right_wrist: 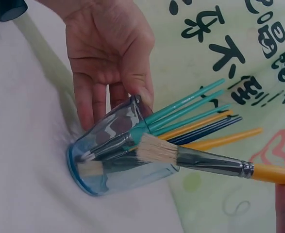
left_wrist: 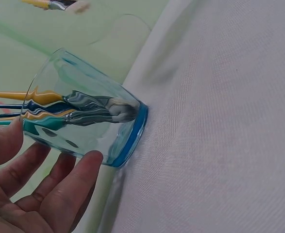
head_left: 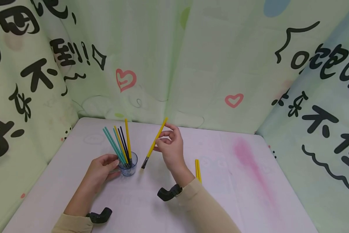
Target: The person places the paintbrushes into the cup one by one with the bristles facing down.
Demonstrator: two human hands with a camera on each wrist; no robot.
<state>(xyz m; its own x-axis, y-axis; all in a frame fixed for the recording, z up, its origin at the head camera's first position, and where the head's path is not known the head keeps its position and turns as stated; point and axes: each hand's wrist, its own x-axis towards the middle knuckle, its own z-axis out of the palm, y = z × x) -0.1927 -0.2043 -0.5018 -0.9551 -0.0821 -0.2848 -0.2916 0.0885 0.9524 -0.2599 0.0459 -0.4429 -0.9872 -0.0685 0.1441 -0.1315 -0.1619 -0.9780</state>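
On the table, a clear bluish cup [head_left: 128,172] holds several paintbrushes, bristles down: teal brushes [head_left: 113,142], dark blue ones [head_left: 123,142] and yellow ones [head_left: 128,137]. My left hand [head_left: 104,166] holds the cup from its left side, thumb near the rim and fingers along the wall. To the right of the cup, my right hand [head_left: 174,149] pinches a yellow paintbrush [head_left: 154,145] by its handle. That brush is tilted, its pale bristles [right_wrist: 156,148] pointing down, outside the cup. In the right wrist view it passes in front of the cup.
Two yellow handles [head_left: 198,170] lie on the table right of my right forearm, partly hidden by the sleeve. The pale tablecloth [head_left: 229,194] carries a pink streak. Printed curtains [head_left: 174,64] hang behind the table and at both sides.
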